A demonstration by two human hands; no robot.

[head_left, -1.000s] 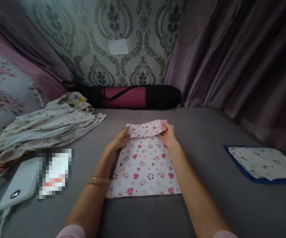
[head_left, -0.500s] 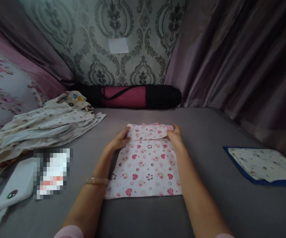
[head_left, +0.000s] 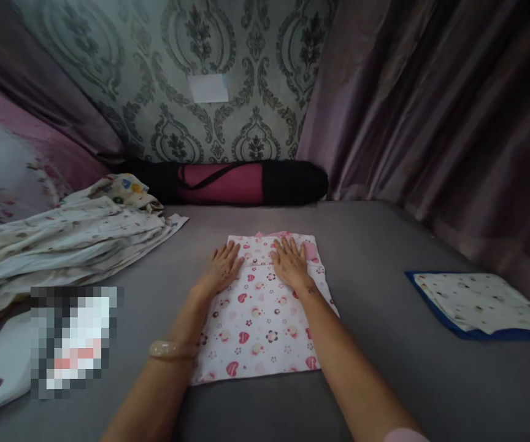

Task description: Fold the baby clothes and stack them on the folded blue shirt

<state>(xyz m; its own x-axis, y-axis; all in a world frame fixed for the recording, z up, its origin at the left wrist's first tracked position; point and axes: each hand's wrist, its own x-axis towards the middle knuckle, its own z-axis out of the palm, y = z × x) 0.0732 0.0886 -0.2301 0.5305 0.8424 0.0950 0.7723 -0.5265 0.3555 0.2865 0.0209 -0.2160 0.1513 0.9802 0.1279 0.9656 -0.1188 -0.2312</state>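
Note:
A white cloth garment [head_left: 265, 319] printed with pink hearts and flowers lies flat in front of me, its far end folded over toward me. My left hand [head_left: 225, 265] rests palm down with spread fingers on the left edge of that fold. Across the fold's right half lies my right hand [head_left: 289, 263], also flat and with its fingers apart. A bit of plain pink fabric shows beside its fingertips and along the far edge. Which kind of garment it is, I cannot tell.
Left, a heap of pale printed clothes [head_left: 76, 224] lies near a white device [head_left: 2, 362] and a blurred-out item [head_left: 78, 337]. Folded cream cloth [head_left: 486, 301] with blue beneath it lies right. A long black and dark-pink bag [head_left: 223, 183] lies along the wall on the grey sheet [head_left: 366, 245].
Both hands have let go of the fold's corners and now lie flat on it. The right hand has moved inward to the left. The view has shifted slightly right.

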